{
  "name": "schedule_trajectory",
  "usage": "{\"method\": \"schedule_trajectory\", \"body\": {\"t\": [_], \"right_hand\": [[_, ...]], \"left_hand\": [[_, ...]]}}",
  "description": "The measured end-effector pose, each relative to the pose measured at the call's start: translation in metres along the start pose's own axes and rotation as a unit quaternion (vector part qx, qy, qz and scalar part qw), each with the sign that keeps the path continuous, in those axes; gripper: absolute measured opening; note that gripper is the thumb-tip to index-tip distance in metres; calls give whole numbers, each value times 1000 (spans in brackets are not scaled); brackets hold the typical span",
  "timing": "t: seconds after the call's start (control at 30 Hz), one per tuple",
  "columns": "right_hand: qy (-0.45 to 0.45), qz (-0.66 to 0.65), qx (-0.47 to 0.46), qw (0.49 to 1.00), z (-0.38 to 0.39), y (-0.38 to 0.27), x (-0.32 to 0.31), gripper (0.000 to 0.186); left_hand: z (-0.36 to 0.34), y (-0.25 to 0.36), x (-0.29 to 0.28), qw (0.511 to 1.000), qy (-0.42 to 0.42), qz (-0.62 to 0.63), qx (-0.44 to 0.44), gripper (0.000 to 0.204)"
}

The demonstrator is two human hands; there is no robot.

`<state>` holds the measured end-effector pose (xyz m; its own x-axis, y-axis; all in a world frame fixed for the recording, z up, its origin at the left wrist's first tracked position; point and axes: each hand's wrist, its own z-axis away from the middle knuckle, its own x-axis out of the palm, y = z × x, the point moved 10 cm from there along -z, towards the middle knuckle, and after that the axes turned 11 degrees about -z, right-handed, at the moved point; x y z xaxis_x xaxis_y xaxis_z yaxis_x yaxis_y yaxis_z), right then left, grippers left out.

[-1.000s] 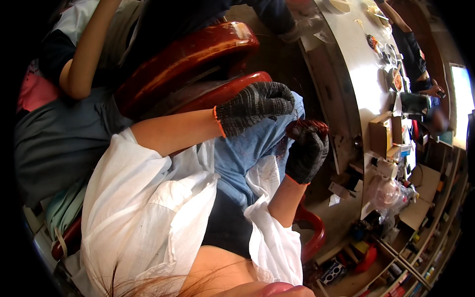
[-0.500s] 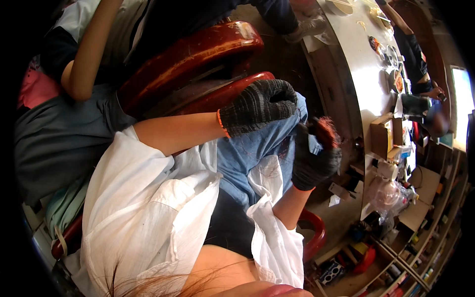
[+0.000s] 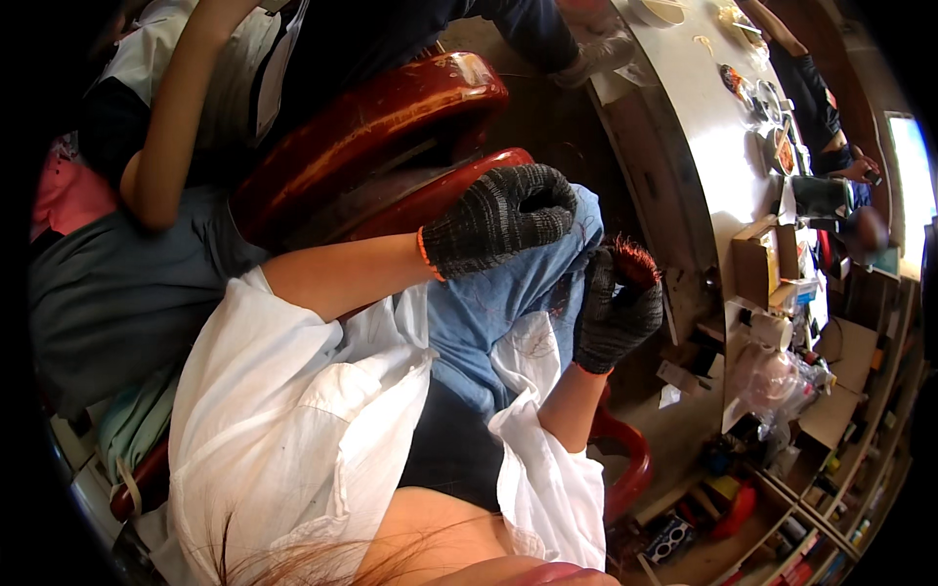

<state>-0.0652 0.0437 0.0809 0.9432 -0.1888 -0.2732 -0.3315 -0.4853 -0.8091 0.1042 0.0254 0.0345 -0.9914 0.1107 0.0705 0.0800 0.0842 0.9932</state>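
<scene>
Both hands wear dark grey knitted gloves with orange cuffs. My left hand is curled closed over my jeans-covered knee, thumb and fingers bent together; whatever lies in them, if anything, is hidden. To its right, my right hand is closed around a tuft of red-and-dark bristly fibres whose ends stick out at the top. Whether the tuft belongs to a larger object cannot be seen. Thin dark red strands lie scattered on the jeans. The two hands are apart.
Red wooden chairs stand at the upper left beside a seated person. On the right, a long white table carries bowls, plates, an open cardboard box and plastic bags. Shelves line the lower right.
The red tuft, blurred before, now shows sharply at the top of my right hand. Both hands have shifted slightly left in the picture and stay closed.
</scene>
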Motion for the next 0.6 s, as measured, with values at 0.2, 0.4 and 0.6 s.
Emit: {"method": "schedule_trajectory", "body": {"t": [0.2,0.4,0.6], "right_hand": [[-100,25,-54,993,-1,-20,20,15],[21,-242,211,947,-1,34,-5,14],[-145,-239,275,920,8,41,31,16]], "left_hand": [[-3,1,3,1000,-18,-5,-17,19],[-2,6,10,999,-50,-4,-9,19],[0,3,15,997,-80,-7,-22,21]]}}
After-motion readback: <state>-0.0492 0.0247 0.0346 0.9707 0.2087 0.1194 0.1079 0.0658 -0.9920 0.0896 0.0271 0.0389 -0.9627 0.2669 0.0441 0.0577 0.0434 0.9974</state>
